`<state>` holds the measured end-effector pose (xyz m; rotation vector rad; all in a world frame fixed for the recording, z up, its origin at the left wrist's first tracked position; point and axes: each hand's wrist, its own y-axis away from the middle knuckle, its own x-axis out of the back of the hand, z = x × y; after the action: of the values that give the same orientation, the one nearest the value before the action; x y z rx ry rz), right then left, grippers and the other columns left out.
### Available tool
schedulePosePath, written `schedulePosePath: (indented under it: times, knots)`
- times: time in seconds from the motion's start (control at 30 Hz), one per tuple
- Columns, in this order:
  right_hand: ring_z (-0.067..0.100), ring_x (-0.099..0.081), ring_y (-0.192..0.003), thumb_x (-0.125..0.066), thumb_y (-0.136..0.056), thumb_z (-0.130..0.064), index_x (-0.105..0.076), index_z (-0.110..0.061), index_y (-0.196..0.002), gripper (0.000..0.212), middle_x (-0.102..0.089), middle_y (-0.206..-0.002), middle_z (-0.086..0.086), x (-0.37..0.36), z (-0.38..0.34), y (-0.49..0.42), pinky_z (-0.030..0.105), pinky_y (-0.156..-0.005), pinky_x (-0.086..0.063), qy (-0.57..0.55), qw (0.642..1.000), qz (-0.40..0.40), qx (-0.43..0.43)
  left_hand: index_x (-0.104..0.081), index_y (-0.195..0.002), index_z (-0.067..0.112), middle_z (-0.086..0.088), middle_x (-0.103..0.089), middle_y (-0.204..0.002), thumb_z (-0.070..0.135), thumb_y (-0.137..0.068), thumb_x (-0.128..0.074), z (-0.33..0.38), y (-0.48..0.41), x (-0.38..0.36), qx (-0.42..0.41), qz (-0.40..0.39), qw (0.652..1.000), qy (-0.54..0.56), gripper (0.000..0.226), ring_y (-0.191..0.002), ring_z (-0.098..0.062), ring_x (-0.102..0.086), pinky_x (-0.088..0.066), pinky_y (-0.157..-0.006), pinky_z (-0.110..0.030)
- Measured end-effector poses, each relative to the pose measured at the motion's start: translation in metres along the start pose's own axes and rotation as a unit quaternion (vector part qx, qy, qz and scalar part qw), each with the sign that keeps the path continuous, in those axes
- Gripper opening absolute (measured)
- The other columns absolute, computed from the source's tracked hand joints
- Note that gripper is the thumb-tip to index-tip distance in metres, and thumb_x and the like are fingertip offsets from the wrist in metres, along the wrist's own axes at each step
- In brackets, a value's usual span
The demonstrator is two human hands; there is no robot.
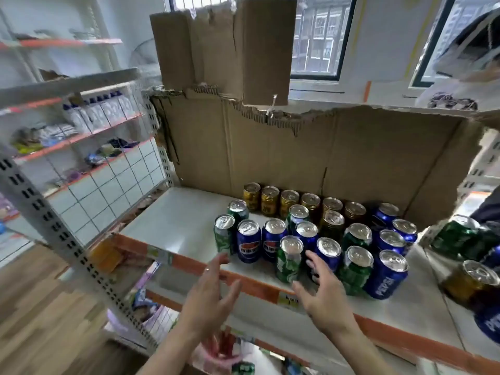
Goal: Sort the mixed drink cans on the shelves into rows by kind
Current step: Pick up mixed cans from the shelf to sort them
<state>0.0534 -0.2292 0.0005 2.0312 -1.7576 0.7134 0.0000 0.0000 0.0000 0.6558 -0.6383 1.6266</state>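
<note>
**Item 1. My left hand** (213, 290): open, fingers straight and spread, holding nothing. It hovers over the front edge of the shelf (176, 217), just below the leftmost cans.

**Item 2. My right hand** (322, 290): equally wide and empty, palm turned inward. Its fingertips are near the front cluster but touch nothing that I can make out. With the palms facing each other, I judge this to be a reach toward the next can, before any grip.

**Item 3. Front green can** (289, 259): upright at the shelf's front edge, ahead of the gap between my hands. It has a silver lid with the tab unpulled and a rumpled-looking green wall. It is probably the next pick, being nearest and out of line.

**Item 4. Blue pair** (248, 240): two Pepsi cans side by side left of centre, logos facing me, with a green neighbour (224, 234) on their left.

**Item 5. Right cluster:** blue Pepsi can (387, 277) at the front beside another green one (355, 269). Blue and green are mixed behind them, toward the right rear corner.

**Item 6. Gold row** (270, 200): shorter cans lined up along the back edge against the cardboard backing (270, 147). I judge this kind largely sorted, though one stray gold can (332, 224) stands a step forward of the row.

**Item 7. Remaining work:** the blues and greens need separate rows. The bare left half of the shelf offers room.
</note>
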Motion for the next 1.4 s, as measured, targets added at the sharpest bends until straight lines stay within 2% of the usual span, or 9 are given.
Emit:
schedulePosePath:
  times: [0.13, 0.3, 0.6, 0.73, 0.8, 0.9, 1.1, 1.23, 1.4]
  knots:
    - [0.019, -0.043, -0.136, -0.075, -0.084, -0.022, -0.028, -0.020, -0.153, 0.083, -0.041, -0.152, 0.002, -0.014, -0.010, -0.024, 0.043, -0.110, -0.041, 0.008, 0.999, 0.025, -0.020, 0.006, -0.151, 0.038, 0.005, -0.015, -0.162, 0.052, -0.095, -0.053, -0.002, -0.041, 0.007, -0.042, -0.020, 0.996, -0.078, 0.083, -0.102, -0.011, -0.066, -0.047, -0.104, -0.041]
    - [0.010, -0.051, -0.121, -0.077, -0.082, -0.019, -0.028, -0.025, -0.152, 0.085, -0.052, -0.137, -0.006, -0.030, -0.018, -0.040, 0.026, -0.103, -0.041, 0.011, 0.997, 0.046, -0.066, 0.017, -0.153, 0.029, 0.000, 0.004, -0.166, 0.047, -0.098, -0.049, 0.003, -0.089, 0.005, -0.050, -0.010, 0.980, -0.195, 0.088, -0.121, -0.029, -0.058, -0.051, -0.091, -0.041]
    - [0.024, -0.045, -0.129, -0.078, -0.077, -0.047, -0.032, -0.018, -0.150, 0.091, -0.035, -0.143, 0.002, -0.045, -0.018, -0.053, 0.033, -0.101, -0.040, 0.149, 0.976, 0.094, -0.126, 0.001, -0.158, 0.016, -0.010, -0.016, -0.165, 0.047, -0.099, -0.046, -0.009, -0.114, -0.007, -0.093, -0.003, 0.969, -0.228, 0.082, -0.124, -0.029, -0.058, -0.052, -0.087, -0.038]
    - [0.019, -0.050, -0.114, -0.082, -0.073, -0.042, -0.041, -0.023, -0.135, 0.077, -0.037, -0.126, -0.003, -0.058, -0.014, -0.049, 0.030, -0.089, -0.044, 0.146, 0.978, 0.093, -0.118, -0.044, -0.144, 0.006, -0.018, -0.050, -0.140, 0.045, -0.076, -0.079, -0.025, -0.106, -0.018, -0.179, 0.081, 0.960, -0.200, 0.086, -0.108, -0.035, -0.065, -0.058, -0.067, -0.041]
    - [0.017, -0.051, -0.113, -0.083, -0.072, -0.031, -0.037, -0.030, -0.131, 0.075, -0.046, -0.122, -0.005, -0.063, -0.013, -0.048, 0.032, -0.089, -0.046, 0.103, 0.984, 0.079, -0.124, -0.053, -0.133, 0.009, -0.014, -0.054, -0.126, 0.037, -0.067, -0.086, -0.037, -0.104, -0.028, -0.217, 0.081, 0.960, -0.158, 0.079, -0.104, -0.036, -0.064, -0.058, -0.063, -0.042]
    - [0.014, -0.059, -0.106, -0.080, -0.072, -0.017, -0.038, -0.031, -0.132, 0.075, -0.060, -0.104, -0.015, -0.064, -0.013, -0.050, 0.032, -0.089, -0.050, 0.018, 0.987, 0.086, -0.135, -0.050, -0.137, 0.012, -0.013, -0.056, -0.130, 0.027, -0.070, -0.084, -0.045, -0.105, -0.037, -0.238, 0.032, 0.968, -0.070, 0.077, -0.112, -0.034, -0.060, -0.058, -0.081, -0.046]
    - [0.007, -0.062, -0.105, -0.089, -0.065, -0.025, -0.056, -0.026, -0.124, 0.069, -0.065, -0.108, -0.018, -0.049, -0.016, -0.041, 0.031, -0.091, -0.052, -0.076, 0.975, 0.145, -0.152, -0.050, -0.132, 0.025, 0.014, -0.063, -0.115, 0.035, -0.079, -0.081, -0.039, -0.113, -0.014, -0.245, -0.001, 0.962, 0.120, 0.062, -0.101, -0.004, -0.062, -0.051, -0.090, -0.022]
    - [0.019, -0.070, -0.101, -0.089, -0.068, -0.027, -0.063, -0.023, -0.112, 0.050, -0.074, -0.103, 0.001, -0.012, -0.031, -0.024, 0.035, -0.084, -0.058, -0.254, 0.943, 0.180, -0.118, -0.061, -0.115, 0.023, 0.013, -0.071, -0.102, 0.033, -0.078, -0.082, -0.011, -0.113, 0.000, -0.141, -0.063, 0.945, 0.289, 0.044, -0.095, -0.001, -0.066, -0.055, -0.085, -0.024]
    - [0.040, -0.069, -0.093, -0.093, -0.048, -0.046, -0.055, -0.013, -0.128, 0.094, -0.069, -0.109, 0.020, 0.031, -0.036, -0.002, 0.049, -0.073, -0.056, -0.474, 0.861, 0.163, -0.088, -0.070, -0.107, 0.018, -0.002, -0.076, -0.100, 0.039, -0.083, -0.068, 0.040, -0.107, -0.004, -0.037, -0.175, 0.867, 0.466, 0.032, -0.093, -0.019, -0.071, -0.054, -0.079, -0.035]
